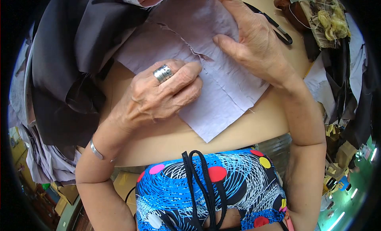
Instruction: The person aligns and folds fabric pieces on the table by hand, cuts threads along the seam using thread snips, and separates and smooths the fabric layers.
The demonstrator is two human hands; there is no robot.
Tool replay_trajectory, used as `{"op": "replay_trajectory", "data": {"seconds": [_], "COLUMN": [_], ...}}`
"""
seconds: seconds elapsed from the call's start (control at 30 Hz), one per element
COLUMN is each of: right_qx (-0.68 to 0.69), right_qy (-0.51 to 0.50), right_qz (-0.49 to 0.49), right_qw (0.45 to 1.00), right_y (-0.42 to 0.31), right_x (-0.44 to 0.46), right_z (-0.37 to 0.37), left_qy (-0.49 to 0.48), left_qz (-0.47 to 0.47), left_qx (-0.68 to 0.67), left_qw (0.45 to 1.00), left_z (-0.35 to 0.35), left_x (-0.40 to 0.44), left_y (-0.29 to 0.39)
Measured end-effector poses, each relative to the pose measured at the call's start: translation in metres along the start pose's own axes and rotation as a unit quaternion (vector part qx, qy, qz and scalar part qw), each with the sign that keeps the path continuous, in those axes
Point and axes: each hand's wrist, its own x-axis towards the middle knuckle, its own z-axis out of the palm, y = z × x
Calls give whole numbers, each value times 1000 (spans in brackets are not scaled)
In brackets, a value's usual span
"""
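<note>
A pale lilac cloth [222,94] lies on the table, with a seam running across it and a small flap lifted midway. Over its left part rests my left hand [166,90], a ring on one finger, its fingers curled together beside the seam. The fingertips are hidden, so whether they pinch the cloth or something small does not show. On the upper right of the cloth my right hand [254,42] lies with thumb and forefinger spread apart; its other fingers are mostly out of sight.
Dark fabric [67,68] is heaped at the left edge. Behind my right hand lies a black-handled tool [279,29]. Tangled yellowish thread [329,22] sits at the upper right, with cloth scraps [319,82] hanging below. The tan tabletop [254,128] ends just before my body.
</note>
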Motion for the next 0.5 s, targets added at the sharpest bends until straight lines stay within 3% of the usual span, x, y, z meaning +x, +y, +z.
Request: {"op": "replay_trajectory", "data": {"seconds": [0.17, 0.27, 0.5], "right_qx": [-5, 22, -9], "right_qy": [12, -15, 5], "right_qz": [-19, 29, -9], "right_qw": [1000, 999, 1000], "right_y": [3, -2, 2], "right_x": [1, 2, 2], "right_z": [4, 0, 3], "left_qy": [-45, -41, -33], "left_qz": [30, 9, 9], "left_qx": [13, 40, 50], "left_qw": [998, 998, 998], "left_z": [-5, -4, -3], "left_x": [2, 1, 1], "left_y": [-2, 1, 4]}}
